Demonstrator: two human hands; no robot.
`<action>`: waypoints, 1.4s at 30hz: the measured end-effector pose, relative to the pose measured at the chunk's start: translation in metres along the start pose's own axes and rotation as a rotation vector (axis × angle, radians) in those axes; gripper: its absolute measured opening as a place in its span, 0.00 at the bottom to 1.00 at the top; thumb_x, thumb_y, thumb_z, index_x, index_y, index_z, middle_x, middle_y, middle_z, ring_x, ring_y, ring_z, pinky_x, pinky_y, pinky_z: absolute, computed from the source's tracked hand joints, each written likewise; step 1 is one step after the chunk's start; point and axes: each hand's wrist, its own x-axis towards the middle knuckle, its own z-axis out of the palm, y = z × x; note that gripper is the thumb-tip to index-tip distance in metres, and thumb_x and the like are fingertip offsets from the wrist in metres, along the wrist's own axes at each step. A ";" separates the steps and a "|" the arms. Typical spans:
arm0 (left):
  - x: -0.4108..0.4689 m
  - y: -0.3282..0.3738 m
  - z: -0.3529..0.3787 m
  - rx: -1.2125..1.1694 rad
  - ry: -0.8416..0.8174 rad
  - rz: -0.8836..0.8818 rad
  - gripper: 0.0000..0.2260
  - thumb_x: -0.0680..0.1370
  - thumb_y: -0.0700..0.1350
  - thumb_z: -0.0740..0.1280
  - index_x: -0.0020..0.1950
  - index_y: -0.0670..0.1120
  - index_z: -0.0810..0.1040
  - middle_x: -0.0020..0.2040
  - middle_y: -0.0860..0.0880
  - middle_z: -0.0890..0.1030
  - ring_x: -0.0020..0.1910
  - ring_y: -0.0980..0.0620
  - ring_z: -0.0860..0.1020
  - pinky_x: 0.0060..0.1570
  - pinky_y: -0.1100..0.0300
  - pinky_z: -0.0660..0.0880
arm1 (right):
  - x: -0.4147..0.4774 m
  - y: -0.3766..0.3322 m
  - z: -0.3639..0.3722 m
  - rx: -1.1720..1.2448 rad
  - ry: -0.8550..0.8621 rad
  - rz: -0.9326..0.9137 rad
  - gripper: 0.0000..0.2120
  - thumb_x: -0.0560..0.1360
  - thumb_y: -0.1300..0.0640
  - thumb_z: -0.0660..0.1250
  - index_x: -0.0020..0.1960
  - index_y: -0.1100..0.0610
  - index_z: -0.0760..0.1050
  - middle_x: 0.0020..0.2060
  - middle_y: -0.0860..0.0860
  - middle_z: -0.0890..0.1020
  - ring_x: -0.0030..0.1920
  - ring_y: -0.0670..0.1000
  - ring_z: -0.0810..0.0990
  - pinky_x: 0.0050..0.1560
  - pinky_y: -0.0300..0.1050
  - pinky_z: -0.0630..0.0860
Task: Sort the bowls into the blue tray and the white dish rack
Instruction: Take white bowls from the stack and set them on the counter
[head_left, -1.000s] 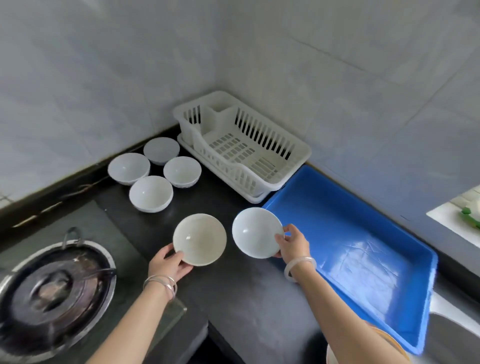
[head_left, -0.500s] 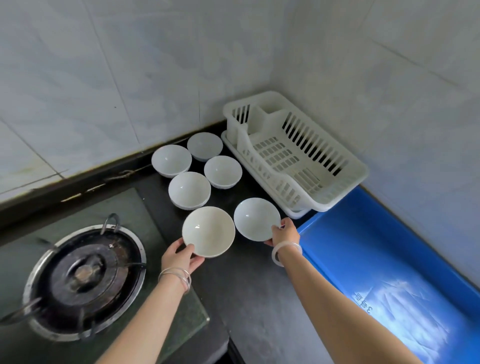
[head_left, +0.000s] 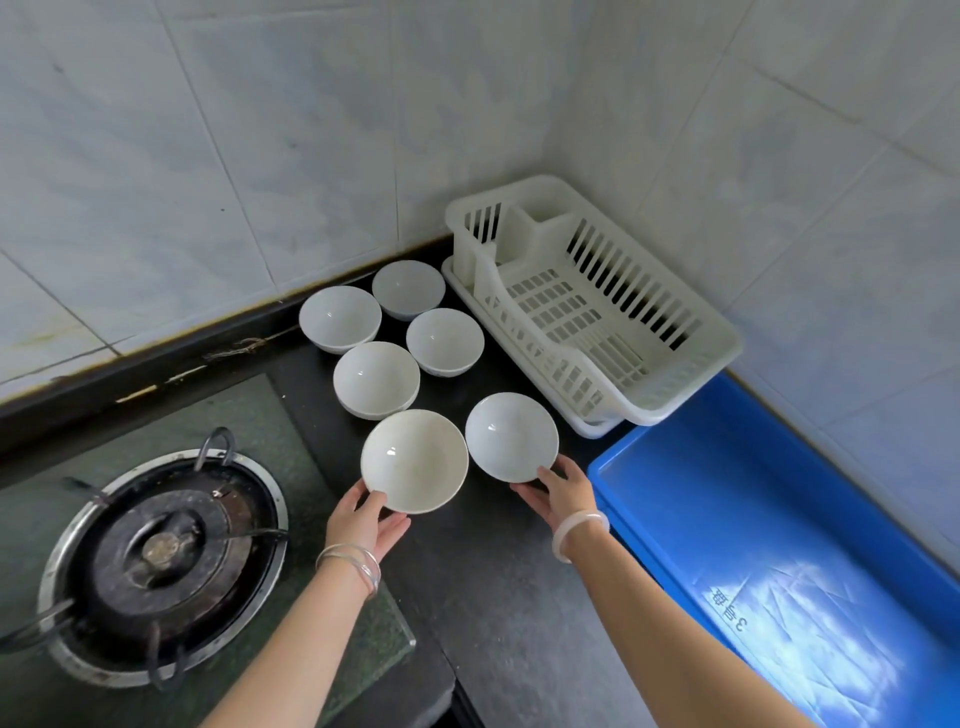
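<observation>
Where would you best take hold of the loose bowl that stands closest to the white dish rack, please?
Pinch the rim of that bowl from above, on its side toward the dish rack. It stands upright, mouth open, so a thumb fits inside with fingers outside. Other bowls crowd its left and back; the rack side shows a strip of bare counter.

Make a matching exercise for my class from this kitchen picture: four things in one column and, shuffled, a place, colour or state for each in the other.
Column A
1. left hand
2. right hand
3. rack
4. tray

Column B
a. grips the right bowl
b. white, in the wall corner
c. grips the left bowl
d. blue, at the right of the view

Pairs: 1-c, 2-a, 3-b, 4-d
</observation>
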 end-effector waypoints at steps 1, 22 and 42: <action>0.000 0.000 0.001 0.000 0.009 0.009 0.20 0.76 0.34 0.60 0.68 0.44 0.70 0.56 0.40 0.76 0.52 0.40 0.78 0.53 0.51 0.75 | -0.001 0.001 0.000 0.022 -0.013 0.003 0.20 0.76 0.65 0.63 0.66 0.55 0.68 0.59 0.57 0.76 0.47 0.57 0.83 0.39 0.46 0.82; 0.009 -0.003 0.004 -0.088 0.064 0.053 0.21 0.75 0.32 0.60 0.66 0.47 0.71 0.52 0.43 0.77 0.44 0.44 0.80 0.48 0.53 0.76 | 0.011 -0.018 0.048 0.046 -0.034 0.011 0.22 0.77 0.67 0.61 0.69 0.55 0.67 0.62 0.59 0.76 0.42 0.56 0.83 0.37 0.44 0.82; -0.024 -0.032 0.007 0.484 0.022 0.248 0.22 0.78 0.40 0.60 0.72 0.45 0.63 0.72 0.44 0.68 0.66 0.45 0.71 0.62 0.50 0.71 | -0.039 -0.023 0.000 -0.248 -0.125 -0.123 0.21 0.80 0.57 0.57 0.72 0.52 0.60 0.66 0.55 0.73 0.60 0.59 0.77 0.57 0.50 0.75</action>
